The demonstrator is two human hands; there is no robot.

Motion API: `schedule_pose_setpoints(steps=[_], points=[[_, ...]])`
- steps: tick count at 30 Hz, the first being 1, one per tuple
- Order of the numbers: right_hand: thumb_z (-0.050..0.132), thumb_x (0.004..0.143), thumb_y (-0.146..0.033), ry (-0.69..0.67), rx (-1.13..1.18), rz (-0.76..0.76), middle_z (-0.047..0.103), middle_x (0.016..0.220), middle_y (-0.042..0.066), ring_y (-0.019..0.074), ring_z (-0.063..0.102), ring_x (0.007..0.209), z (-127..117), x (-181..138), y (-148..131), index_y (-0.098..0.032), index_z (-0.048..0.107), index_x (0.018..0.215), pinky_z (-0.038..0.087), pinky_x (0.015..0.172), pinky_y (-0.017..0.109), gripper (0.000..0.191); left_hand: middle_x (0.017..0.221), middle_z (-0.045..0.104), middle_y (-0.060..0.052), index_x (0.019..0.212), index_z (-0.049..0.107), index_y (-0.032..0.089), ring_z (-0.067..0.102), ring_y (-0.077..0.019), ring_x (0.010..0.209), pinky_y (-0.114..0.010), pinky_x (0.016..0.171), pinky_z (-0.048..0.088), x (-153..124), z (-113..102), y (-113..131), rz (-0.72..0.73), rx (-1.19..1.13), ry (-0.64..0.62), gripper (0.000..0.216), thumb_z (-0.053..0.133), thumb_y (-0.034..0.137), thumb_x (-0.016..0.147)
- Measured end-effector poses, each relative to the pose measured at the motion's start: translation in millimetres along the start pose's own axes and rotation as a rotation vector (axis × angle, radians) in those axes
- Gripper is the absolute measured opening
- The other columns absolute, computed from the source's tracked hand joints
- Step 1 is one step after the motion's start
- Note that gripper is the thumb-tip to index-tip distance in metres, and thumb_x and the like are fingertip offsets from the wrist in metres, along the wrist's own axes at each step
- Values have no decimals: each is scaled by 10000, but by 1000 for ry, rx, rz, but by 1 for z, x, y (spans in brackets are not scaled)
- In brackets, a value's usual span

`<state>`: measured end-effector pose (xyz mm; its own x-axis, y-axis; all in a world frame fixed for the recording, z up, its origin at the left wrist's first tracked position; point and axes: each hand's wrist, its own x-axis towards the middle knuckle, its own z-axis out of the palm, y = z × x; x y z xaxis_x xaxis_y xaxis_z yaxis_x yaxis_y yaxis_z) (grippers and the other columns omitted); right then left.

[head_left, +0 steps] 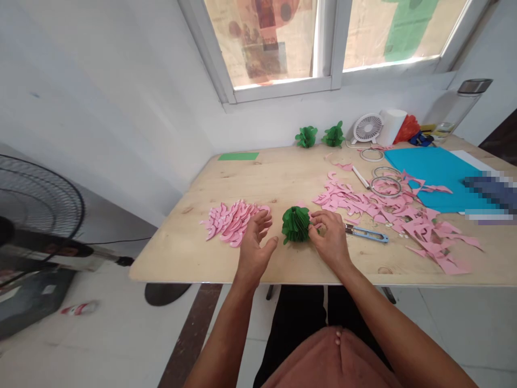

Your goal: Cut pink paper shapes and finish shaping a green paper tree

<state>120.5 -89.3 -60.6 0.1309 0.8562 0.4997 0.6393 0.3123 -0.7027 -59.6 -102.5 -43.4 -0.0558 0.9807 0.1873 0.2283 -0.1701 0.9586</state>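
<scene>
A dark green folded-paper ball with ruffled layers rests on the wooden table in front of me. At its right side, my right hand pinches the edge of the paper between thumb and fingers. My left hand is open to the left of the ball, apart from it, with the thumb spread. Just beyond that hand lies a heap of curved pink paper cutouts, partly hidden by its fingers. A pair of thread snips with a blue handle lies to the right of my right hand.
Pink paper scraps and rings of tape spread over the right side beside blue sheets. Two green paper shapes, a small white fan and a glass bottle stand along the back. A floor fan is at left.
</scene>
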Motion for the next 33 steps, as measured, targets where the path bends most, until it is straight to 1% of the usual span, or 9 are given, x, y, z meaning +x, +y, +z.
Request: schedule_pose_setpoints(steps=[5, 9, 11, 14, 16, 18, 24, 30, 33], points=[[532, 738, -161, 0, 1, -2, 662, 920, 52, 248, 537, 899, -1, 0, -1, -233, 540, 667, 389, 788, 412, 102, 1207, 550, -91, 1219, 442, 256, 546, -219, 1099, -417, 935, 411, 1, 4, -1, 24, 9, -34, 523, 589, 210, 719], [536, 737, -161, -4, -6, -5, 663, 925, 50, 245, 536, 900, 0, -1, 0, -230, 549, 678, 389, 792, 408, 92, 1254, 520, -88, 1242, 420, 260, 521, -226, 1140, -426, 957, 400, 6, 8, 6, 90, 97, -98, 562, 604, 202, 714], [540, 738, -164, -10, -8, -6, 662, 926, 48, 245, 534, 901, 0, -1, 0, -231, 553, 683, 389, 796, 407, 87, 1307, 484, -84, 1271, 399, 268, 469, -241, 1202, -434, 978, 385, 11, 11, 13, 163, 195, -148, 603, 611, 206, 710], [548, 738, -166, -11, -4, -5, 661, 929, 47, 247, 530, 908, 0, -1, 0, -230, 555, 687, 388, 808, 410, 82, 1351, 450, -77, 1306, 380, 273, 407, -249, 1260, -422, 1015, 354, 20, 16, 23, 306, 336, -259, 644, 608, 194, 709], [553, 737, -160, -10, -3, -1, 660, 930, 47, 247, 527, 916, 0, -1, 0, -228, 558, 689, 385, 821, 412, 83, 1337, 468, -71, 1308, 387, 268, 419, -241, 1249, -401, 1024, 351, 26, 20, 28, 369, 373, -342, 634, 589, 170, 715], [558, 733, -151, -13, -4, 4, 659, 931, 46, 246, 524, 921, -1, -1, -1, -225, 563, 692, 382, 832, 414, 84, 1306, 499, -69, 1298, 402, 259, 456, -233, 1212, -387, 1016, 364, 31, 24, 29, 395, 388, -390, 624, 575, 139, 710], [558, 751, -167, -18, 6, -5, 657, 943, 47, 242, 523, 927, -1, -2, 0, -224, 575, 704, 380, 841, 413, 76, 1212, 553, -74, 1263, 428, 226, 521, -211, 1120, -373, 970, 404, 36, 28, 28, 370, 406, -380, 600, 553, 86, 692], [579, 747, -160, -22, -5, 2, 659, 934, 41, 241, 522, 930, -1, -3, 1, -224, 587, 711, 375, 848, 408, 74, 1205, 547, -68, 1244, 427, 222, 509, -199, 1127, -353, 971, 404, 35, 26, 30, 371, 441, -391, 589, 552, 68, 689], [587, 741, -151, -13, -18, -7, 659, 937, 40, 244, 520, 939, 0, -4, 0, -224, 585, 705, 369, 852, 409, 81, 1196, 549, -58, 1209, 451, 223, 509, -190, 1119, -339, 961, 408, 36, 26, 34, 370, 461, -403, 542, 539, 69, 696]])
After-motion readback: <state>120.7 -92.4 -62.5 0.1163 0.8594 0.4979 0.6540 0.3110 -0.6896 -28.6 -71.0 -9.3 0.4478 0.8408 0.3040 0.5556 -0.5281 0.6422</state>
